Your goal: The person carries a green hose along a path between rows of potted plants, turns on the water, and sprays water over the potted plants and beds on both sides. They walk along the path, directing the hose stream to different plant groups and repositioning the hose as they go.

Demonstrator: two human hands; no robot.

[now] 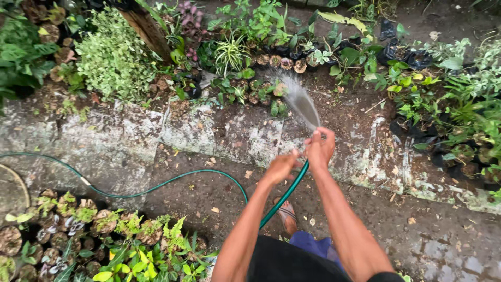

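The dark shorts (pixel 292 263) sat nearest the lens, with one sandalled foot (pixel 287 216) below them. Two hands worked one green hose (pixel 172 183): the right hand (pixel 320 148) was curled tight round the hose end, a finger seemingly pressed over the mouth to fan the single water spray (pixel 298 99); the left hand (pixel 282 166) was closed round the hose just behind. The spray reached the small potted plants (pixel 271 89), too many to count, beyond the mossy stone kerb (pixel 188 130). I judged the hard jet could wash soil out of pots or flatten seedlings, and the wet ground might let the foot slip
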